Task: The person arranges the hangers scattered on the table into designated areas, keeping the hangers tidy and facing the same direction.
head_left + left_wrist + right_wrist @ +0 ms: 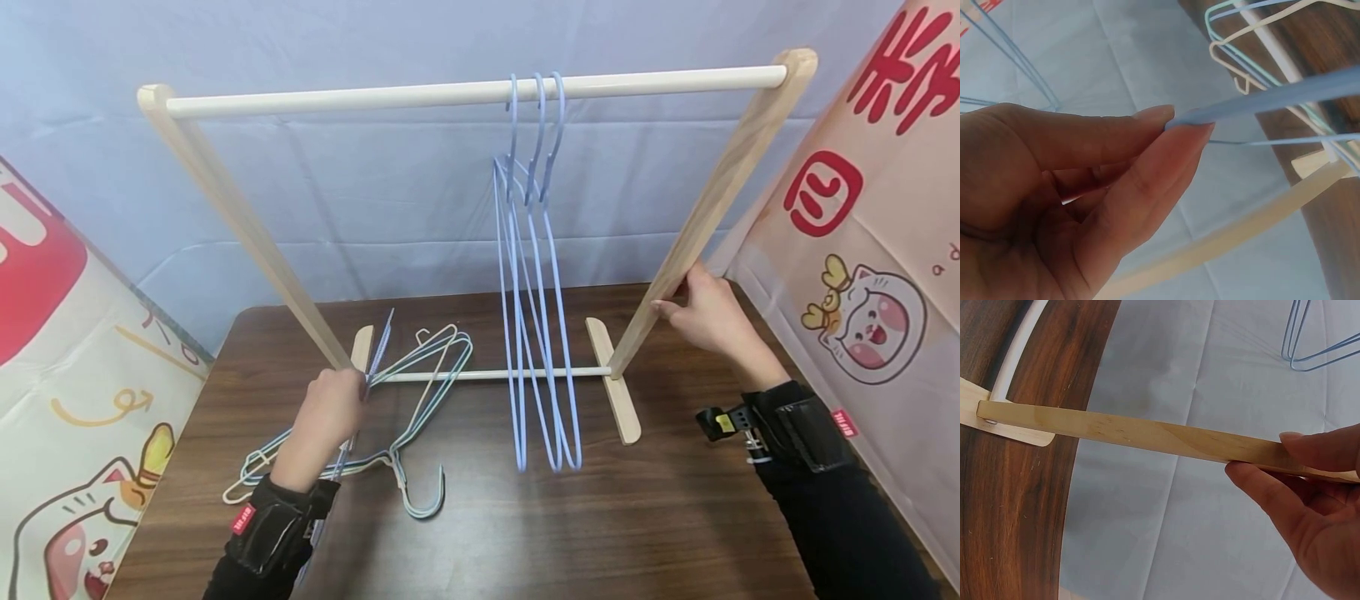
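Observation:
My left hand (324, 425) is low at the left, by the foot of the rack's left post. Between thumb and fingertips it pinches a light-blue clothes hanger (1266, 100), seen nearly edge-on in the head view. Beneath that hand, several loose hangers (427, 408), cream, green and blue, lie overlapping on the table. My right hand (712, 312) holds the right wooden post (1147, 433) of the garment rack, thumb on one side and fingers on the other. Three blue hangers (551, 250) hang by their hooks from the white top rail (337, 98), right of its middle.
The wooden rack stands on a dark brown table (525, 533). A thin white lower bar (487, 375) joins its two feet, with the right foot (615, 383) near my right hand. A pale blue cloth (405, 208) hangs behind, and printed panels (862, 208) flank both sides.

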`<state>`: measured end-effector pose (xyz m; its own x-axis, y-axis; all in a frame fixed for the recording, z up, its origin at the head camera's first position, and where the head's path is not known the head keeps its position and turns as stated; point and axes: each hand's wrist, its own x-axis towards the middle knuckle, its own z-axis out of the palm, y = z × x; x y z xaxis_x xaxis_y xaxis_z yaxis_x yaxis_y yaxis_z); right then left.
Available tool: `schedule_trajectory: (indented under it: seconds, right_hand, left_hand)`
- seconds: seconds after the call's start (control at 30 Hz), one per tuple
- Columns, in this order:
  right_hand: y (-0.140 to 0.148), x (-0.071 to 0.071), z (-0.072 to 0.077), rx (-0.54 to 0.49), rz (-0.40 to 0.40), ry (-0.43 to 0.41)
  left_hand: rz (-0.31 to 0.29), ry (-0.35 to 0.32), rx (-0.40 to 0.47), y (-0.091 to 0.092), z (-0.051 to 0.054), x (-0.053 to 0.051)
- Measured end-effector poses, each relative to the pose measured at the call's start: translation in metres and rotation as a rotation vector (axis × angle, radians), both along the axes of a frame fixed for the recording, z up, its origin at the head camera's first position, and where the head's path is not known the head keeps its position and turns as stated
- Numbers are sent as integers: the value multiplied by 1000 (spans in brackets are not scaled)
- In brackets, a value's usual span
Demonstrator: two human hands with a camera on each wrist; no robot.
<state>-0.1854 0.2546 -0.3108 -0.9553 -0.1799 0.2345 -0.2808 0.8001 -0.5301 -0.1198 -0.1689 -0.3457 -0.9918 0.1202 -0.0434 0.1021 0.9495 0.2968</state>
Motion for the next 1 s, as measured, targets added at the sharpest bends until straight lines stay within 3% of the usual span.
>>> schedule_trajectory:
  seconds: [0.5,1.0]
  right_hand:
    - [0,-1,1,3,-14,-20]
    - [0,0,1,-4,-12,-34]
  left_hand:
    - [26,-3,24,-3,8,0]
    - [16,54,32,0,20,-5]
